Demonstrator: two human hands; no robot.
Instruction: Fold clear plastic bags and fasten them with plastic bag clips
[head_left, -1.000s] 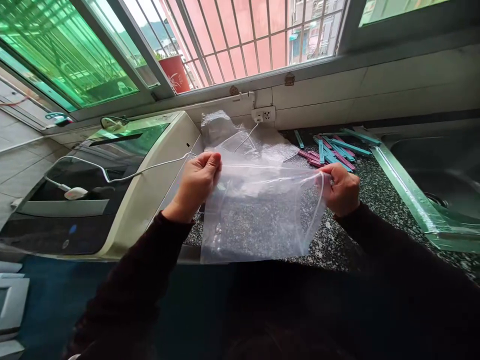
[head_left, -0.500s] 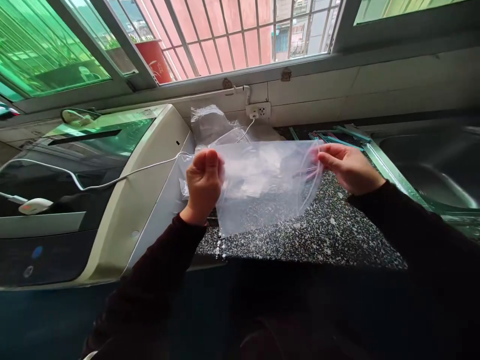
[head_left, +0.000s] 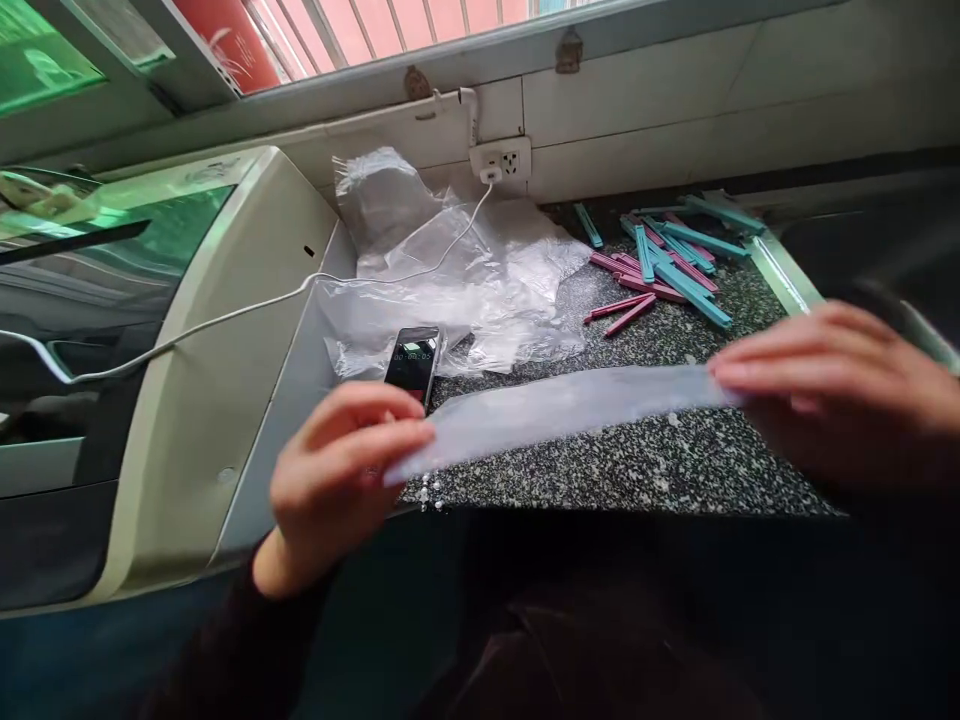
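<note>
A translucent plastic bag [head_left: 570, 408] is stretched between my two hands above the speckled countertop, looking narrow and flattened from this angle. My left hand [head_left: 341, 460] pinches its left end between thumb and fingers. At the other end my right hand [head_left: 847, 390] grips the bag, its fingers slightly blurred. Behind my left hand lies a phone [head_left: 414, 362] with a lit screen. Further back is a pile of clear plastic bags [head_left: 450, 270]. Pink and turquoise bag clips [head_left: 675, 255] lie heaped beyond the held bag on the right.
A white machine with a dark lid [head_left: 225, 350] stands on the left. A white cable [head_left: 292, 292] runs across it to the wall socket [head_left: 501, 160]. The sink [head_left: 862, 240] is at the right. Small white beads [head_left: 431, 490] sit near the front edge of the countertop [head_left: 637, 470].
The bag has tipped from facing me to nearly flat, and both hands have moved lower and wider apart. My view has tilted down, revealing the phone and more of the clips.
</note>
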